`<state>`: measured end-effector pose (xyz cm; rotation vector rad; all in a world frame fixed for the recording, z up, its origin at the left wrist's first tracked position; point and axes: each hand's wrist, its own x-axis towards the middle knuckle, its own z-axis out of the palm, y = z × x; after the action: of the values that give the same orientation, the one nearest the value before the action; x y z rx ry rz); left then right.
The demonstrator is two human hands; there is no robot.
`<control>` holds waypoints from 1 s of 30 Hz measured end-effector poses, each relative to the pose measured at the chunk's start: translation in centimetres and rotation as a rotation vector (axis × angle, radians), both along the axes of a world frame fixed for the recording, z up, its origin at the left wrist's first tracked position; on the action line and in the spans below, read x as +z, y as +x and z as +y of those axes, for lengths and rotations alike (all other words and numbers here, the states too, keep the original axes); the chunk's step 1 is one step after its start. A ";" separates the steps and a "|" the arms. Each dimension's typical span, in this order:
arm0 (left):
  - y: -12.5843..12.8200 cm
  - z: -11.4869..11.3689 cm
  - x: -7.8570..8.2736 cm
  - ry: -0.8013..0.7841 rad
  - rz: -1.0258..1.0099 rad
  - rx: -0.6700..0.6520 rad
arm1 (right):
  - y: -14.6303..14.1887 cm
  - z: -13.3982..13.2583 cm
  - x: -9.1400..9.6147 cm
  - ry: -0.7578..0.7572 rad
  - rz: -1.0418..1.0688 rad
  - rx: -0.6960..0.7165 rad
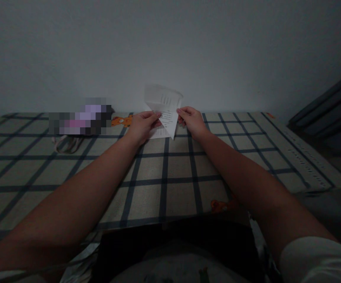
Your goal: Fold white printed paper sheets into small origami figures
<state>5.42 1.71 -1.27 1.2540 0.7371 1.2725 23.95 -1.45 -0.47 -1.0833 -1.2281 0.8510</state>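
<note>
Between my two hands is a white sheet of printed paper (168, 116), partly folded, with a pointed corner hanging down and its top part rising against the wall. My left hand (143, 124) pinches its left side between thumb and fingers. On the opposite edge, my right hand (190, 119) is closed in a pinch on the same sheet. Lines of small dark print run across the paper, too small to read. Its lower part reaches down near the tablecloth; I cannot tell whether it rests there.
A checked tablecloth (146, 165) with dark blue lines and orange bear prints covers the table. To the left lies a blurred-out purple and dark item (89, 118) with a looped strap (67, 147). A plain wall (170, 47) stands behind; dark slatted furniture (332, 110) is at right.
</note>
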 end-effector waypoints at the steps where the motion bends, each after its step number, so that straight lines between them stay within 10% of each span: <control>1: 0.0 0.1 0.0 0.013 0.009 0.020 | 0.0 0.0 0.0 -0.002 -0.001 0.012; 12: -0.1 0.4 -0.2 0.056 0.025 0.100 | 0.3 0.3 -0.4 -0.045 0.024 0.133; 22: -0.1 -0.6 0.1 -0.053 0.030 -0.169 | 0.0 0.1 0.0 -0.021 0.008 0.024; 30: 0.0 -0.5 0.2 0.006 0.102 0.004 | -0.3 0.1 0.1 -0.023 0.016 0.021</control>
<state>5.42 1.17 -1.09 1.3307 0.8097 1.2220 23.64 -1.31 -0.36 -1.0813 -1.2209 0.8903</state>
